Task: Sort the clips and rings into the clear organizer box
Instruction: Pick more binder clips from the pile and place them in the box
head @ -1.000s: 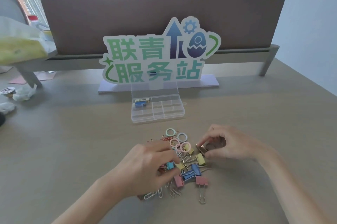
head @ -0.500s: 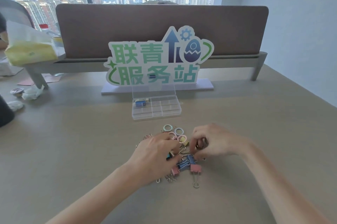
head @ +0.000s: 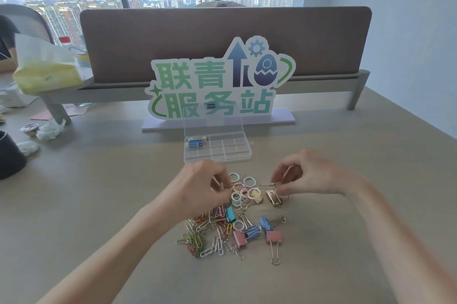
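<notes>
Right hand (head: pixel 309 175): where its fingers (head: pixel 282 175) curl together, they pinch a gold clip's (head: pixel 274 197) wire handle above the heap.
Left hand (head: pixel 200 188): fingers curled, pinching a thin wire piece at the rings (head: pixel 247 187).
Clip heap (head: pixel 222 227): binder clips and paper clips, near centre of tabletop (head: pixel 99 204).
Organizer box (head: pixel 217 147): clear, lid up, just beyond the hands.
Sign (head: pixel 220 83): far side of the box.

Two bare hands hang over a pile of colourful clips and rings (head: pixel 230 224) on a tan table (head: pixel 99 204). The left hand (head: pixel 200 187) pinches something small. The right hand (head: pixel 306 175) pinches a gold metal clip (head: pixel 274 197). Behind sits the open clear plastic organizer box (head: pixel 217 149).
</notes>
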